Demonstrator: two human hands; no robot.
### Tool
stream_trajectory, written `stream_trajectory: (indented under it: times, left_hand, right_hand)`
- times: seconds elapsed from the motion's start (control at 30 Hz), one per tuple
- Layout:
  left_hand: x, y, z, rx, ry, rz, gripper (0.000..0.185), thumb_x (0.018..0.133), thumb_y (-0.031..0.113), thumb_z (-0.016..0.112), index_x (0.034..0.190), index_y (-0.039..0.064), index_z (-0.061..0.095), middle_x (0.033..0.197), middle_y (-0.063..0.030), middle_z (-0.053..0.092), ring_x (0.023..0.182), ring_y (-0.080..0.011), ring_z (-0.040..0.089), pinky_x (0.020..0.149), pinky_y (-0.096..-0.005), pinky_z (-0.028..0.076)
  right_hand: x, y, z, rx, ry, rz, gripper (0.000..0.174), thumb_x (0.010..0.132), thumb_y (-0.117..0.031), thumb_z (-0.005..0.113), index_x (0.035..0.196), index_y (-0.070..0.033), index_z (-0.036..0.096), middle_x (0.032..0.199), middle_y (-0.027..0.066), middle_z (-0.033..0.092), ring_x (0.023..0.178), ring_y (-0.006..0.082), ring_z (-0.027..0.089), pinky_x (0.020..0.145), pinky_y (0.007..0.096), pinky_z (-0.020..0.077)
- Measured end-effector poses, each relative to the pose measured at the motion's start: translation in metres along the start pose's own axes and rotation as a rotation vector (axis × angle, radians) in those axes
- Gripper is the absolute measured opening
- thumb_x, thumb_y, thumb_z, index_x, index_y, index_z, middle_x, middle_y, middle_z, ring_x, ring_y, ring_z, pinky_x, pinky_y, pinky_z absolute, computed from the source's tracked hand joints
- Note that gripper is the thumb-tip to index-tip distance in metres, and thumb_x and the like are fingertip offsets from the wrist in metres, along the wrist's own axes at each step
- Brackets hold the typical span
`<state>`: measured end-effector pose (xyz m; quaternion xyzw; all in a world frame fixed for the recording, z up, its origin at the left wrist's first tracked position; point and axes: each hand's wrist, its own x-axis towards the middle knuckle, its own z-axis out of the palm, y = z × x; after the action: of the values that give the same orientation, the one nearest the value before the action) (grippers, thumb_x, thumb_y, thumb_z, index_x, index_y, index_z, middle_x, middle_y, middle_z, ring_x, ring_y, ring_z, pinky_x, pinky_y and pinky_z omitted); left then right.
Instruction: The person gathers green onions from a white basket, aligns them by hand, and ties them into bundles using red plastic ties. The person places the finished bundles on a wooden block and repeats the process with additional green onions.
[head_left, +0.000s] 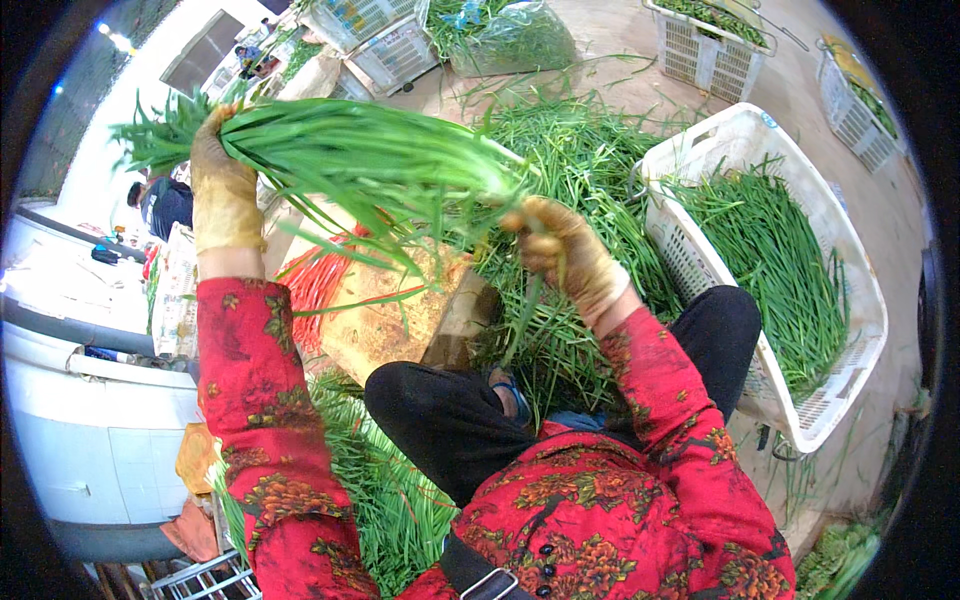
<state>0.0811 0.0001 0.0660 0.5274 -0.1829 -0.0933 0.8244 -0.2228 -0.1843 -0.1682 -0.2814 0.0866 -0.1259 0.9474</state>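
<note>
My gloved left hand (223, 176) is closed around a large bunch of long-leaved greens that look like garlic chives (360, 142), raised over a low wooden block. The bunch lies nearly level, leaf tips to the left and paler stem ends to the right. By the stem ends is my gloved right hand (559, 251), its fingers curled around a few loose green leaves (525, 322) that hang below it. Motion blurs this hand and the stems. Red ties (319, 292) lie across the left side of the wooden block (390, 322).
A heap of loose leaves (577, 157) covers the floor ahead. At my right stands a white plastic crate (832, 217) holding cut greens (772, 277). More chives (382, 480) lie at my left. Further crates (709, 56) and a bagged load (510, 45) stand behind; a person (166, 206) is at far left.
</note>
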Motion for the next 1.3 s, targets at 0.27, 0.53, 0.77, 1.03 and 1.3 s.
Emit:
stream_trajectory:
  times: [0.27,0.53,0.77,1.03,1.3]
  left_hand:
    - [-0.05,-0.01,0.079,0.507,-0.171,0.344,0.027,0.083,0.014,0.069,0.104,-0.003,0.07,0.085,-0.0079,0.069,0.07,-0.0141,0.063,0.064,-0.0237,0.049]
    - [0.021,0.01,0.039,0.413,0.094,-0.033,0.017,0.08,0.012,0.069,0.088,-0.002,0.064,0.077,-0.0098,0.067,0.061,-0.0216,0.063,0.058,-0.0323,0.054]
    - [0.046,0.001,-0.002,0.262,0.179,-0.05,0.009,0.084,0.008,0.059,0.082,0.0,0.063,0.074,-0.0091,0.064,0.06,-0.0244,0.062,0.059,-0.0354,0.056]
    - [0.038,-0.019,0.017,0.269,0.274,0.018,0.019,0.072,0.008,0.075,0.082,-0.002,0.063,0.077,-0.0099,0.066,0.06,-0.0233,0.064,0.057,-0.0353,0.054]
    - [0.038,0.007,-0.024,0.072,0.081,-0.16,0.018,0.092,0.016,0.05,0.086,0.003,0.062,0.071,-0.01,0.064,0.062,-0.0267,0.063,0.061,-0.0377,0.055]
  right_hand:
    - [0.005,-0.038,-0.047,-0.187,-0.036,0.199,0.038,0.099,-0.029,0.047,0.124,-0.001,0.056,0.072,0.0014,0.064,0.039,0.0022,0.035,0.034,0.0173,0.0258]
    - [-0.014,-0.039,-0.115,-0.196,0.314,-0.08,0.031,0.095,-0.026,0.052,0.11,-0.001,0.062,0.057,-0.0079,0.042,0.041,0.0032,0.03,0.036,0.0202,0.0243]
    - [-0.031,0.04,-0.062,-0.98,-0.199,-0.046,0.058,0.094,-0.047,0.054,0.132,-0.002,0.054,0.133,0.016,0.057,0.125,0.0265,0.052,0.106,0.0327,0.0381]
    - [0.049,0.051,0.035,-0.159,0.157,-0.071,0.017,0.094,-0.016,0.058,0.107,-0.007,0.062,0.096,0.0036,0.066,0.078,0.0128,0.061,0.066,0.028,0.0516]
    - [-0.007,0.027,-0.008,0.143,-0.286,-0.229,0.027,0.094,-0.017,0.061,0.116,-0.001,0.057,0.1,0.0047,0.063,0.083,0.0121,0.059,0.075,0.0278,0.0522]
